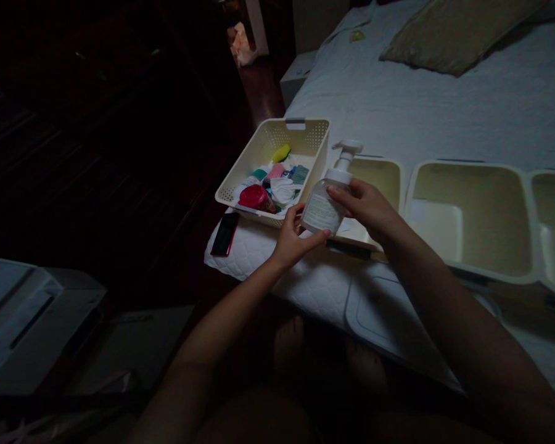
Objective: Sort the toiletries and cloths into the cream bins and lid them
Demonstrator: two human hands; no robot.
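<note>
A clear pump bottle [322, 206] with a white pump head and a pale label hangs tilted over the bed's corner, held by both hands. My left hand [292, 237] cups its base from below, fingers closed round it. My right hand [365, 206] grips its shoulder just under the pump. Just left of the bottle stands a cream perforated basket [314, 132] with several small toiletries in it, among them a red item [255, 197] and a yellow one [280, 153].
Three cream bins [472, 213] lie in a row on the white bed [444, 111], to the right of the basket. A dark phone [225, 234] rests at the mattress corner. A pillow [453, 31] lies far back. A white lid [379, 308] lies near my knees. Dark floor lies to the left.
</note>
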